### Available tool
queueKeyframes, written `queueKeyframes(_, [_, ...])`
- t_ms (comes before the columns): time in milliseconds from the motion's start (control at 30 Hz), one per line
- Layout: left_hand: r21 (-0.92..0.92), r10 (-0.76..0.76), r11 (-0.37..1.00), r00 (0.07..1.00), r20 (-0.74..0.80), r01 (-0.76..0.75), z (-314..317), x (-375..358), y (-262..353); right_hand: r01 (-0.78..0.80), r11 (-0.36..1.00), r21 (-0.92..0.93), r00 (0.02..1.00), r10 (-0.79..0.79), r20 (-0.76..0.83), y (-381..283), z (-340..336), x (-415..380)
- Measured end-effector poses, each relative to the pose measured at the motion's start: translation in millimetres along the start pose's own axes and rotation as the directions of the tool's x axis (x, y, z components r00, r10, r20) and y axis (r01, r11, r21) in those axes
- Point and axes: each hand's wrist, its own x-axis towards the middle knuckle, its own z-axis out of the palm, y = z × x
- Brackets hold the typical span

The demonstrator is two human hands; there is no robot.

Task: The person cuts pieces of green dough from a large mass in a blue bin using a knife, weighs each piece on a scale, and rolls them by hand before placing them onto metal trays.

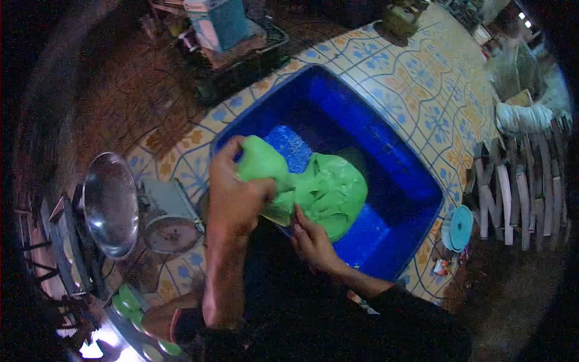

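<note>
A large blue tub [392, 157] stands on the patterned floor before me. Inside it lies a mass of soft green dough [332, 193] with a folded, creased surface. My left hand [235, 181] grips a raised, rounded portion of green dough [262, 158], which still joins the mass. Close beside it, my right hand [312, 238] touches the near edge of the dough; its fingers are pressed together at the dough's edge, and what they pinch is partly hidden. A textured blue patch [289, 146] shows on the tub's bottom behind the dough.
At the left are a metal bowl [110, 205] and a round-ended grey object [172, 234]. Another person's forearm [163, 320] reaches toward green pieces [126, 301] at the lower left. A turquoise round object [461, 228] and stacked grey strips [525, 187] lie right. A box [217, 24] sits behind.
</note>
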Motion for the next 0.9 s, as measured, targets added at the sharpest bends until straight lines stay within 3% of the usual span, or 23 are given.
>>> queueKeyframes(33, [-0.132,-0.064,0.989,0.998,-0.016,0.061,-12.5,-0.8,12.6,0.042,0.999,0.031,0.999,-0.042,0.03,2.4,7.1,-24.5])
queueKeyframes(67, [-0.124,-0.018,0.992,1.0,0.022,0.021,-21.4,-1.3,15.5,0.086,0.995,0.056,0.994,-0.089,0.056,7.9,12.2,-50.7])
queueKeyframes(167, [-0.13,0.05,0.991,0.998,0.042,-0.044,-20.2,-18.6,17.1,-0.011,0.998,0.055,0.996,0.006,0.084,18.1,29.6,-37.5])
queueKeyframes(200, [-0.132,0.091,0.988,0.995,0.029,-0.086,-18.4,-21.1,23.1,-0.082,0.996,0.045,0.99,0.076,0.116,-1.1,28.9,-0.1])
queueKeyframes(300, [0.062,0.214,0.976,0.971,-0.102,-0.209,-37.9,-31.1,47.1,-0.212,0.963,0.166,0.93,0.146,0.339,-1.4,47.4,17.9])
queueKeyframes(333, [0.194,0.365,0.921,0.922,-0.127,-0.338,-50.2,-33.1,62.0,-0.187,0.944,0.273,0.912,0.063,0.406,-5.7,49.6,-12.3])
queueKeyframes(367, [0.262,0.39,0.895,0.918,-0.069,-0.361,-66.6,-35.4,80.3,-0.177,0.913,0.368,0.881,-0.02,0.473,-9.8,46.9,-39.5])
queueKeyframes(400, [0.326,0.414,0.862,0.91,-0.01,-0.388,-83.0,-38.0,98.3,-0.106,0.957,0.269,0.901,-0.022,0.433,-15.2,39.6,-52.9])
queueKeyframes(467, [0.392,0.293,0.852,0.937,0.19,-0.346,-119.4,-42.8,128.4,-0.101,0.966,0.239,0.921,0.0,0.39,-14.2,22.5,-44.7])
queueKeyframes(533, [0.523,0.347,0.715,0.885,0.311,-0.464,-147.3,-56.2,136.8,-0.202,0.959,0.198,0.856,0.075,0.511,-24.8,9.7,-25.8])
queueKeyframes(633, [0.645,0.343,0.591,0.875,0.343,-0.485,-179.5,-70.8,141.5,-0.338,0.863,0.376,0.85,0.108,0.516,-23.2,12.5,-21.6])
queueKeyframes(667, [0.702,0.406,0.546,0.878,0.254,-0.456,-187.4,-77.5,142.4,-0.253,0.891,0.377,0.859,0.027,0.511,-30.6,14.8,-21.1])
queueKeyframes(700, [0.752,0.468,0.507,0.867,0.171,-0.422,-196.4,-82.5,141.1,-0.213,0.91,0.357,0.866,0.007,0.5,-34.4,19.3,-16.2])
queueKeyframes(733, [0.835,0.625,0.272,0.748,0.225,-0.478,-207.7,-84.9,140.6,-0.177,0.925,0.335,0.876,-0.008,0.483,-37.4,22.8,-14.2])
queueKeyframes(767, [0.792,0.597,0.38,0.78,0.185,-0.478,-221.4,-83.0,144.1,-0.139,0.938,0.319,0.889,-0.024,0.458,-39.4,25.9,-13.8])
queueKeyframes(800, [0.733,0.569,0.478,0.806,0.16,-0.483,-235.5,-77.5,149.9,0.076,0.969,0.234,0.94,-0.148,0.307,-35.5,31.5,-10.1])
queueKeyframes(833, [0.658,0.535,0.574,0.832,0.15,-0.487,-243.4,-75.3,148.3,0.174,0.942,0.287,0.966,-0.22,0.138,-40.6,37.5,-5.1])
queueKeyframes(900, [0.644,0.666,0.525,0.74,0.096,-0.556,-236.6,-78.1,146.5,0.38,0.858,0.345,0.921,-0.316,-0.229,-68.8,48.7,20.5])
